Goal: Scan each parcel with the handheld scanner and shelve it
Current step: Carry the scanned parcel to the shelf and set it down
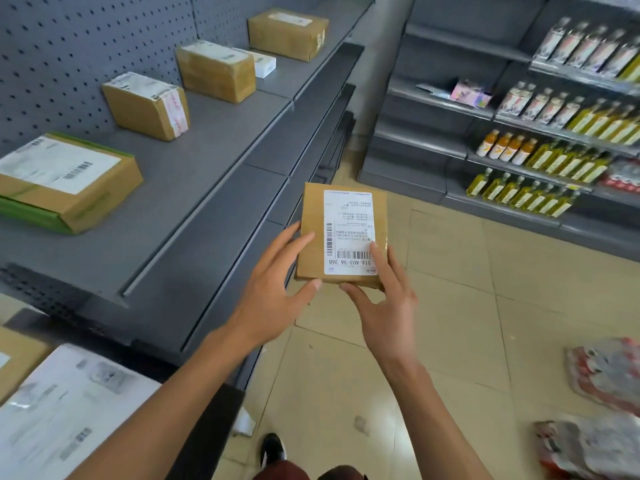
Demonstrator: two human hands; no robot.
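Observation:
A small brown cardboard parcel point(313, 216) with a white barcode label is held level in front of me, over the aisle floor beside the grey shelf point(194, 188). My left hand point(273, 289) grips its left and near edge, thumb underneath the near corner. My right hand point(384, 299) holds the near right corner, one finger lying on the label. Several other brown parcels stand along the shelf: a flat one with green edges point(65, 185), then one point(147, 105), another point(216, 71) and the farthest point(287, 34). No scanner is in view.
Lower grey shelves step out beneath the top one. More parcels point(62, 403) lie at the bottom left. Racks of bottles point(554, 161) fill the right side. Plastic bags point(602, 375) lie on the tiled floor at the right. My shoe point(273, 448) shows below.

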